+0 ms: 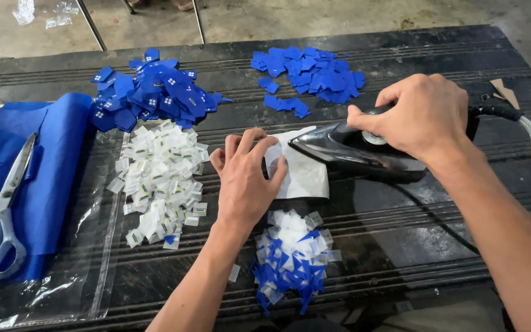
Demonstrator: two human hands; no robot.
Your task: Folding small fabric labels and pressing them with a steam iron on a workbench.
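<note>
Nearest me sits a mixed heap of blue and white tags (291,258). Above it I press my left hand (245,178), fingers spread flat, on a white cloth sheet (305,175). My right hand (422,114) grips the black iron (354,150), its tip on that sheet. White labels (161,181) lie left on a clear plastic bag (102,246); blue square labels (149,92) and plain blue pieces (311,74) lie farther back.

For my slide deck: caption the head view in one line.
Right hand grips a black iron on white cloth held by the left hand, amid blue fabric patches.
</note>
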